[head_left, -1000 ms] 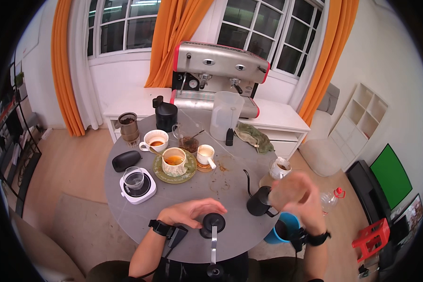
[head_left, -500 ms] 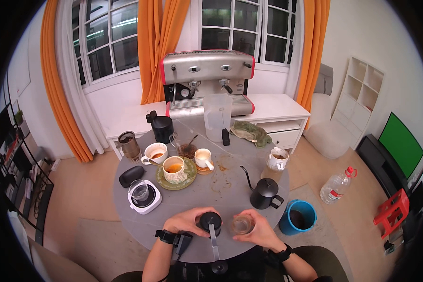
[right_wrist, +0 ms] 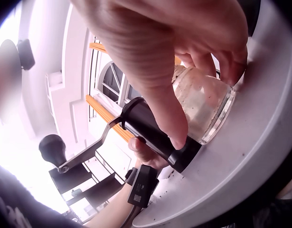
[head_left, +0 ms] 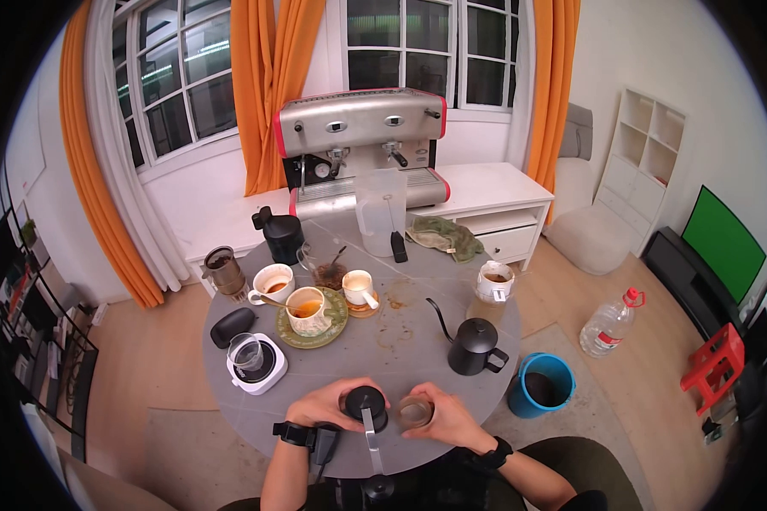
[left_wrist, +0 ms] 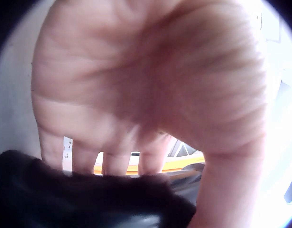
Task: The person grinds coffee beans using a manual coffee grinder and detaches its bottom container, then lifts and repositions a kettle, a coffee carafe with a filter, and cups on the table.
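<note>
Head view, left hand: curled round the black grinder, near the edge of the table.
Head view, right hand: gripping the glass, just beside the grinder.
Head view, kettle: beyond the glass.
Left wrist view, left hand: thumb and fingers round a dark, blurred surface.
Right wrist view, glass: in the right hand's curl; whether the thumb touches the grinder, cannot tell.

Orange curtains, a blue bucket, a seemingly green-patterned plate
</note>
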Motion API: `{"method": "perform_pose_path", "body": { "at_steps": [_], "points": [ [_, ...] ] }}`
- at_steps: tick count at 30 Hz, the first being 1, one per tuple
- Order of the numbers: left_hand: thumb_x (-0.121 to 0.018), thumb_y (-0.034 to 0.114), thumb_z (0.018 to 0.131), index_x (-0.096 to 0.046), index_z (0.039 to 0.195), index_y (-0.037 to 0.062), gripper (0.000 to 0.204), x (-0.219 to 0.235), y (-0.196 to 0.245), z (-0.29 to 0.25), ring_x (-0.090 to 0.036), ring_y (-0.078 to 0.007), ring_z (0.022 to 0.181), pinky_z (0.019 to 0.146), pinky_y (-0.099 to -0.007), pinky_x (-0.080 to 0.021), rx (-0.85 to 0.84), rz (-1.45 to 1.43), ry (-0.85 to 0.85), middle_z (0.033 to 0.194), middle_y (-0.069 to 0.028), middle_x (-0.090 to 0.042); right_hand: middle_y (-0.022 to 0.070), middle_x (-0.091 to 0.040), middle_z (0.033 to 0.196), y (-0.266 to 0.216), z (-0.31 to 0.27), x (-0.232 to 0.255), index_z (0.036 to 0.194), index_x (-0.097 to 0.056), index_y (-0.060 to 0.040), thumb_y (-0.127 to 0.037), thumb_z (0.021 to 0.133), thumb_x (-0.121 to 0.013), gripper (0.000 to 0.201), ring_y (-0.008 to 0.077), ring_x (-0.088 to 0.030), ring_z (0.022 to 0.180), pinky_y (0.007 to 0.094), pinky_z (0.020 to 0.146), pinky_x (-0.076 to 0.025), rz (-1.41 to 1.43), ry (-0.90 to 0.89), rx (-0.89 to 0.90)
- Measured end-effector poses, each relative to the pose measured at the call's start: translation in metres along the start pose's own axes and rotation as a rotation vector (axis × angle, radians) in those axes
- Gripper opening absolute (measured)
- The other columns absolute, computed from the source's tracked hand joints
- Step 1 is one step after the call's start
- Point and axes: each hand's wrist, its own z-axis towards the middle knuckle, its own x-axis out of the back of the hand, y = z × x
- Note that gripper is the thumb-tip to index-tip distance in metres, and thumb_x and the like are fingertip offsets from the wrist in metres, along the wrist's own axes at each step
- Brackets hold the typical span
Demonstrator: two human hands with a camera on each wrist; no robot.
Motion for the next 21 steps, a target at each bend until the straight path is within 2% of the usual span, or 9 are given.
{"method": "perform_pose_path", "body": {
  "at_steps": [4,7,10,12,17,19,21],
  "points": [
    [-0.081,0.005,0.061,-0.057,0.114,0.0031,0.058,0.003,-0.004,-0.001,-0.056,-0.0183,0.108,0.097,-0.0327,-0.042,-0.004,-0.004,-0.011,0.115,-0.0078,-0.062,0.0092,-0.068,0.106,0.0,0.0,-0.004,0.116,-0.048,-0.0067,-0.023,0.06,-0.089,0.071,0.0247,-0.066,0.1,0.033,0.086,-0.051,0.002,-0.029,0.013],
    [-0.081,0.004,0.062,-0.056,0.117,0.0031,0.06,0.004,-0.004,-0.002,-0.056,-0.0185,0.109,0.099,-0.033,-0.042,0.004,-0.023,-0.014,0.116,-0.0081,-0.061,0.0099,-0.064,0.114,-0.003,-0.001,-0.002,0.121,-0.047,-0.0067,-0.022,0.061,-0.089,0.074,0.0249,-0.063,0.106,0.0337,0.088,-0.05,0.027,-0.056,0.059],
    [-0.081,0.001,0.062,-0.055,0.12,0.0029,0.064,0.004,-0.002,-0.003,-0.054,-0.019,0.112,0.101,-0.0331,-0.04,0.01,-0.082,-0.007,0.119,-0.009,-0.059,0.0138,-0.058,0.124,0.0,-0.006,0.008,0.129,-0.042,-0.005,-0.017,0.062,-0.087,0.082,0.0294,-0.057,0.114,0.0368,0.089,-0.049,0.067,-0.108,0.104],
    [-0.081,-0.001,0.061,-0.054,0.122,0.0029,0.066,0.004,-0.001,-0.005,-0.053,-0.0195,0.114,0.103,-0.0332,-0.039,0.008,-0.122,-0.004,0.121,-0.0096,-0.058,0.0097,-0.057,0.127,0.005,-0.012,0.016,0.131,-0.042,-0.0057,-0.013,0.064,-0.087,0.082,0.0239,-0.059,0.112,0.0349,0.09,-0.05,0.081,-0.095,0.134],
    [-0.08,-0.008,0.057,-0.049,0.124,0.0023,0.075,0.011,-0.005,-0.013,-0.051,-0.0247,0.119,0.107,-0.0373,-0.035,-0.103,-0.284,0.119,0.122,-0.0146,-0.056,0.0102,-0.059,0.122,0.011,-0.033,0.037,0.131,-0.043,-0.005,-0.005,0.068,-0.082,0.075,0.0206,-0.06,0.107,0.0322,0.088,-0.051,0.146,-0.051,0.051],
    [-0.078,-0.009,0.06,-0.049,0.124,0.0015,0.071,0.012,-0.004,-0.014,-0.05,-0.0242,0.121,0.108,-0.037,-0.034,-0.128,-0.308,0.125,0.122,-0.0136,-0.055,0.0106,-0.06,0.12,0.012,-0.041,0.043,0.13,-0.045,-0.0043,-0.003,0.069,-0.081,0.071,0.0193,-0.061,0.105,0.0313,0.087,-0.051,0.157,-0.027,0.02],
    [-0.075,-0.009,0.063,-0.049,0.123,0.0007,0.067,0.014,-0.002,-0.014,-0.049,-0.0237,0.123,0.109,-0.0367,-0.033,-0.152,-0.332,0.13,0.123,-0.0126,-0.054,0.0093,-0.066,0.108,0.011,-0.05,0.048,0.121,-0.053,-0.0021,-0.003,0.075,-0.077,0.051,0.0147,-0.063,0.097,0.028,0.085,-0.052,0.192,0.054,-0.034]
  ]
}}
